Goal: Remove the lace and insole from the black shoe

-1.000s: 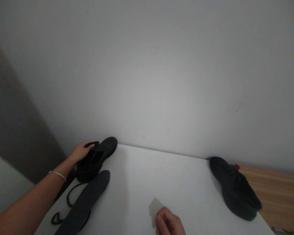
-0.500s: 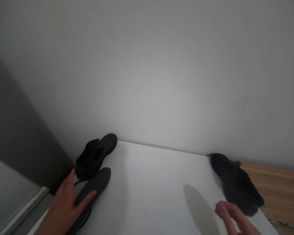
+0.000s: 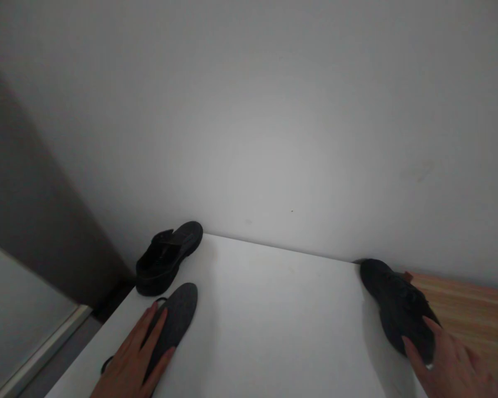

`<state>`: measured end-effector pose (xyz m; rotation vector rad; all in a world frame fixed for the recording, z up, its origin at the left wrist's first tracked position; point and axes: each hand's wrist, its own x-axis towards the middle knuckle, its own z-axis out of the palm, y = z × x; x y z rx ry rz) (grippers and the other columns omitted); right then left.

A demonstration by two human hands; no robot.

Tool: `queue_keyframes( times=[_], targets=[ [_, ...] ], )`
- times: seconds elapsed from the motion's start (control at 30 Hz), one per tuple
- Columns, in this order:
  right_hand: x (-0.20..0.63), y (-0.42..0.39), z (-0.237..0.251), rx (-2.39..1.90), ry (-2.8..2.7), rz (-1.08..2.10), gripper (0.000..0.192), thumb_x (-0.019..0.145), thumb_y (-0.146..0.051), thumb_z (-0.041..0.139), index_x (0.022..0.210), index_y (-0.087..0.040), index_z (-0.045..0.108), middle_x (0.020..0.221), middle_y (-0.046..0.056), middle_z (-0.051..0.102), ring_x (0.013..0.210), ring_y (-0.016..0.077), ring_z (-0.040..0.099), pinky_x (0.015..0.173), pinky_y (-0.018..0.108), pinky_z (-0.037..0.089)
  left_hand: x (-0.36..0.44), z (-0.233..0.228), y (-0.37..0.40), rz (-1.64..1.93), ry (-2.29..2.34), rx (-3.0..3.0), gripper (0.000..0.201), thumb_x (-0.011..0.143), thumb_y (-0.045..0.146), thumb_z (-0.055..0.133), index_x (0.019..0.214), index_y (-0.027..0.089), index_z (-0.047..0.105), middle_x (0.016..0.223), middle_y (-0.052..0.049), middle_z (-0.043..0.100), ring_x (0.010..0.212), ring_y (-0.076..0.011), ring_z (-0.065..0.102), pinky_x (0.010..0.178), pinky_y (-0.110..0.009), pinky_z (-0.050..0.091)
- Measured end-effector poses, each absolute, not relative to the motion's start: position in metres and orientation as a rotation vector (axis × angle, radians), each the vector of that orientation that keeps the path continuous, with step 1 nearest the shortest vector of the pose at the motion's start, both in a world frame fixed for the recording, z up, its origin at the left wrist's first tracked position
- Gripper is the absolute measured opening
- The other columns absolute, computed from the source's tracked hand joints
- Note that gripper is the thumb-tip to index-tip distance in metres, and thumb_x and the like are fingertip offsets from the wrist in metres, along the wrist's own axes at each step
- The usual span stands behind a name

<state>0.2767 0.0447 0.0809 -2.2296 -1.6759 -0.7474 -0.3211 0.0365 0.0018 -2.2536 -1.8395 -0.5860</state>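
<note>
On the left of the white surface [image 3: 282,315], my left hand [image 3: 136,356] lies over a dark grey sole-shaped piece [image 3: 178,312] with a rounded tip. The thumb is at its right edge and the fingers cross to its left side. A thin black cord [image 3: 106,365] loops out beside it; whether this is an insole or an upturned shoe I cannot tell. Just beyond stands a black shoe with a strap [image 3: 161,262], untouched. At the right, my right hand [image 3: 452,356] has its thumb and a finger around the heel end of another black shoe [image 3: 402,304].
A pale wall [image 3: 274,138] rises along the back edge of the white surface. Wood-grain boarding [image 3: 473,315] lies past the right edge. To the left are a dark grey panel [image 3: 33,199] and a pale ledge [image 3: 45,345].
My right hand has moved right onto the heel end of the right-hand shoe. My left hand has moved right and further over the grey piece, which has shifted slightly away from the strapped shoe.
</note>
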Motion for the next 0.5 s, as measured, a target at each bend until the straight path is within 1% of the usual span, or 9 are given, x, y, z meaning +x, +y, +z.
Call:
queue_keyframes(
  times=[0.07, 0.13, 0.2, 0.27, 0.37, 0.43, 0.5],
  targets=[
    [0.285, 0.05, 0.077, -2.28, -1.733, -0.861, 0.058, 0.093, -0.047, 0.033, 0.122, -0.008, 0.064, 0.101, 0.023, 0.071, 0.093, 0.0487, 0.063, 0.071, 0.057, 0.049, -0.321, 0.003, 0.04, -0.591, -1.835, -2.258, 0.07, 0.1, 0.046, 0.041, 0.162, 0.028, 0.011, 0.164, -0.016, 0.032, 0.14, -0.037, 0.049, 0.107, -0.056, 0.05],
    [0.297, 0.058, 0.072, -2.274, -1.781, -0.858, 0.051, 0.093, -0.045, 0.034, 0.114, -0.013, 0.067, 0.106, 0.021, 0.073, 0.095, 0.0466, 0.064, 0.073, 0.057, 0.049, -0.322, 0.005, 0.046, -0.602, -1.793, -2.256, 0.07, 0.099, 0.047, 0.043, 0.161, 0.029, 0.014, 0.162, -0.016, 0.034, 0.14, -0.0377, 0.048, 0.109, -0.057, 0.047],
    [0.312, 0.068, 0.066, -2.25, -1.839, -0.751, 0.047, 0.091, -0.043, 0.036, 0.111, -0.014, 0.067, 0.108, 0.021, 0.074, 0.098, 0.0447, 0.066, 0.076, 0.057, 0.049, -0.322, 0.007, 0.051, -0.603, -1.72, -2.245, 0.07, 0.098, 0.05, 0.044, 0.159, 0.027, 0.019, 0.159, -0.018, 0.038, 0.139, -0.041, 0.047, 0.108, -0.06, 0.046],
    [0.326, 0.076, 0.061, -2.246, -1.854, -0.606, 0.046, 0.087, -0.044, 0.04, 0.109, -0.015, 0.067, 0.104, 0.021, 0.076, 0.096, 0.0431, 0.069, 0.077, 0.057, 0.05, -0.322, 0.011, 0.054, -0.596, -1.653, -2.227, 0.071, 0.096, 0.054, 0.046, 0.157, 0.024, 0.025, 0.156, -0.021, 0.042, 0.137, -0.0452, 0.048, 0.106, -0.064, 0.046],
    [0.338, 0.082, 0.061, -2.297, -1.775, -0.454, 0.045, 0.081, -0.048, 0.048, 0.105, -0.016, 0.068, 0.093, 0.022, 0.077, 0.086, 0.0432, 0.072, 0.068, 0.055, 0.052, -0.317, 0.021, 0.056, -0.615, -1.616, -2.207, 0.067, 0.096, 0.054, 0.045, 0.153, 0.02, 0.034, 0.155, -0.022, 0.043, 0.138, -0.0469, 0.046, 0.107, -0.067, 0.042],
    [0.338, 0.084, 0.063, -2.317, -1.722, -0.404, 0.043, 0.078, -0.049, 0.05, 0.101, -0.018, 0.068, 0.088, 0.021, 0.077, 0.079, 0.0429, 0.072, 0.062, 0.053, 0.052, -0.311, 0.03, 0.055, -0.645, -1.593, -2.216, 0.062, 0.097, 0.051, 0.046, 0.151, 0.021, 0.04, 0.156, -0.019, 0.043, 0.14, -0.0453, 0.044, 0.109, -0.066, 0.041],
    [0.335, 0.085, 0.067, -2.319, -1.689, -0.375, 0.041, 0.078, -0.049, 0.05, 0.099, -0.019, 0.068, 0.085, 0.02, 0.076, 0.075, 0.0422, 0.073, 0.061, 0.052, 0.052, -0.304, 0.039, 0.055, -0.673, -1.536, -2.242, 0.055, 0.097, 0.046, 0.047, 0.147, 0.023, 0.045, 0.157, -0.017, 0.042, 0.141, -0.0441, 0.043, 0.108, -0.064, 0.043]
  ],
)
